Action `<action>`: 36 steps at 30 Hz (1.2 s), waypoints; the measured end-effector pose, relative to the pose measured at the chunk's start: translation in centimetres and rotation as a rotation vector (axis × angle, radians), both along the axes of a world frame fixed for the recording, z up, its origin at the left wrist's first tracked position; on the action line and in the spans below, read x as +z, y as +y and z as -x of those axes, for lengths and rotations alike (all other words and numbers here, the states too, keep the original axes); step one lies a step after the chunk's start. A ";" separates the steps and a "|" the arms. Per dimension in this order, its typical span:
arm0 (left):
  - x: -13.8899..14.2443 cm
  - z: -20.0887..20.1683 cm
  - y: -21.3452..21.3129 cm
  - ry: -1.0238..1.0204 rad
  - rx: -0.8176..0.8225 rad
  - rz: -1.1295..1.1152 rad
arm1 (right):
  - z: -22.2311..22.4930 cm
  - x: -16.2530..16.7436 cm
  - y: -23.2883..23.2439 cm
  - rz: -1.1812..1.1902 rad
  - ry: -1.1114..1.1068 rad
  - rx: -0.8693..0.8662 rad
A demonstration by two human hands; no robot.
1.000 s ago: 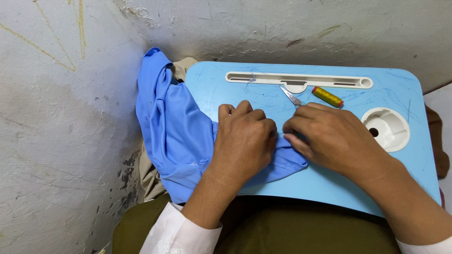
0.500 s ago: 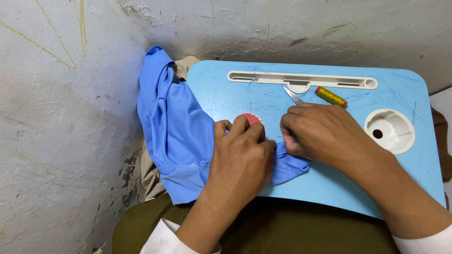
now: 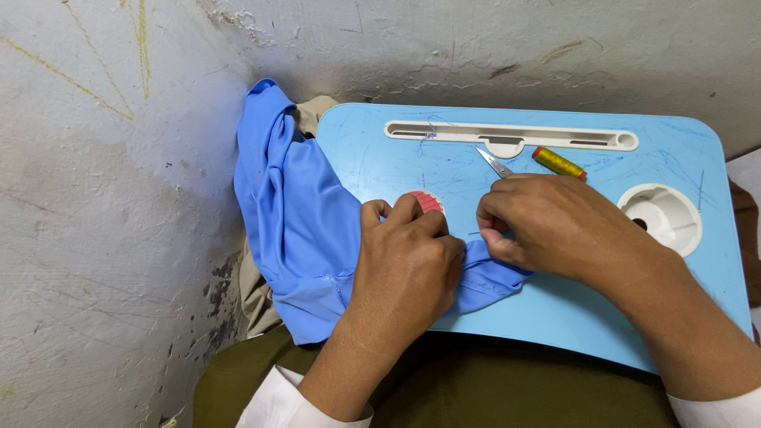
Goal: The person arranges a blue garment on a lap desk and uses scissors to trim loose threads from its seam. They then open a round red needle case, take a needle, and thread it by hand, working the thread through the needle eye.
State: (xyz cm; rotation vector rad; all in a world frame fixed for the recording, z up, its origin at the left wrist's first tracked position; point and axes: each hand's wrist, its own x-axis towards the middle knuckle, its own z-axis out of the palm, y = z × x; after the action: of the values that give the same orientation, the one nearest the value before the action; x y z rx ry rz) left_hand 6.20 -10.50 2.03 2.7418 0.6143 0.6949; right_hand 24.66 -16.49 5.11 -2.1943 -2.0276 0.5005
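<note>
Both hands point(image 3: 483, 246) on blue cloth point(image 3: 301, 230)

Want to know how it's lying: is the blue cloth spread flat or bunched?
Bunched: the blue cloth lies in folds, draped off the tray's left edge.

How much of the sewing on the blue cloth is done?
Hard to say. The blue cloth lies half on the lap table, and a stitched seam shows near its lower edge. In hand: the left hand presses the cloth down while the right hand pinches its end. The scissors and yellow thread spool lie untouched. I cannot see a needle, so what remains is unclear.
</note>
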 end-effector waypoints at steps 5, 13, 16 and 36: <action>0.1 -0.1 -0.1 0.010 -0.002 0.001 | 0.3 0.3 0.3 0.093 -0.052 -0.004; 0.2 0.0 0.1 0.022 -0.010 0.018 | 0.7 0.1 1.8 0.180 -0.103 0.036; 0.1 0.0 0.1 0.026 -0.001 0.042 | 0.8 -0.2 2.1 0.191 -0.151 0.057; -1.0 -2.3 0.2 -0.055 0.043 -0.107 | -0.1 -0.9 2.0 0.130 -0.057 0.079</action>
State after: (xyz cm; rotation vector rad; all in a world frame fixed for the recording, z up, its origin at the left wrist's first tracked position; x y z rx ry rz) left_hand 8.47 -10.33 1.05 2.8035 0.6436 0.8328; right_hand 24.75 -14.50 4.17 -2.2313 -2.1770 0.6016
